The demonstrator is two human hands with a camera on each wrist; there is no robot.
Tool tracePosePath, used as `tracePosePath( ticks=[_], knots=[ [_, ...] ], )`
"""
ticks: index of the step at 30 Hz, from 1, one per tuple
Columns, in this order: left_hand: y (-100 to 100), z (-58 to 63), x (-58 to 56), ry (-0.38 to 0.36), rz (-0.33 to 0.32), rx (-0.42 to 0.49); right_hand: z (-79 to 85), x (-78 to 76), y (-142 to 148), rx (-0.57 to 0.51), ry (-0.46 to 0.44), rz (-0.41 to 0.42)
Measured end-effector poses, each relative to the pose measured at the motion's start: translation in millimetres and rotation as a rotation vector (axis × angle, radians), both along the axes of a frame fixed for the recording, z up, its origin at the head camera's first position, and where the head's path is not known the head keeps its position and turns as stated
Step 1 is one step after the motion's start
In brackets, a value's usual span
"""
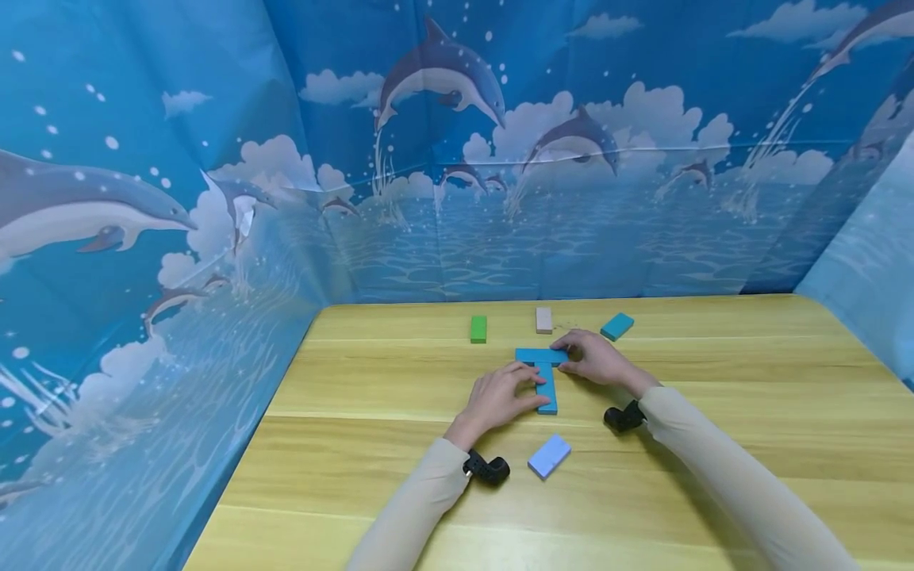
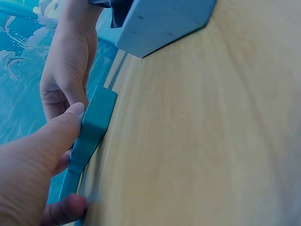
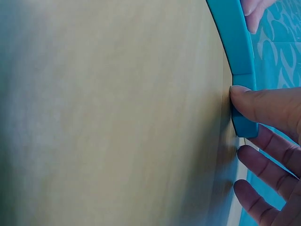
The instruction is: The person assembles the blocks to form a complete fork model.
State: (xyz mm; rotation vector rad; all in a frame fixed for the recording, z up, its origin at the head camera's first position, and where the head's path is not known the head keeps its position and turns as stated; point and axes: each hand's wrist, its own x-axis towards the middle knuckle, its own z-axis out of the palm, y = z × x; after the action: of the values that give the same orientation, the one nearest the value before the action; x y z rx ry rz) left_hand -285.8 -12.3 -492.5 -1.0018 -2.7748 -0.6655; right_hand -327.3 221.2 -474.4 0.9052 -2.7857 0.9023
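Observation:
Two flat blue blocks lie on the table in a T shape. One, the crossbar (image 1: 531, 354), runs sideways; the other, the stem (image 1: 547, 389), points from its middle toward me. With thumb and fingers my left hand (image 1: 494, 396) holds the stem from its left side, the thumb at its near end. My right hand (image 1: 596, 358) pinches the crossbar's right end between thumb and index finger, its other fingers spread apart in the right wrist view. A lavender block (image 1: 549, 456) lies nearer to me, between the forearms.
Behind the T, a green block (image 1: 478, 329), a pale pinkish block (image 1: 544, 319) and a teal block (image 1: 617, 326) lie apart along the back of the wooden table (image 1: 343, 444). A dolphin-print curtain (image 1: 443, 230) rises behind the table's far edge and along its sides.

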Motion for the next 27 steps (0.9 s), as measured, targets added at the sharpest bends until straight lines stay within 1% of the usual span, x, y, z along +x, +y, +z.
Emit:
tracePosePath(
  ticks=[7,16,22,27],
  knots=[
    [-0.2,0.1,1.6,-0.006,0.001,0.022,-1.4,0.0,0.0,0.000,0.010,-0.005],
    [0.2,-0.1,2.9,-0.013,0.003,0.018,-0.4,2.7,-0.2,-0.003,-0.019,-0.010],
    [0.3,-0.7,3.0,-0.021,0.004,0.014,3.4,11.1,2.3,-0.002,-0.020,-0.044],
    [0.0,0.1,3.0,-0.027,-0.004,0.013,8.8,24.0,3.3,-0.052,0.014,-0.067]
  ],
)
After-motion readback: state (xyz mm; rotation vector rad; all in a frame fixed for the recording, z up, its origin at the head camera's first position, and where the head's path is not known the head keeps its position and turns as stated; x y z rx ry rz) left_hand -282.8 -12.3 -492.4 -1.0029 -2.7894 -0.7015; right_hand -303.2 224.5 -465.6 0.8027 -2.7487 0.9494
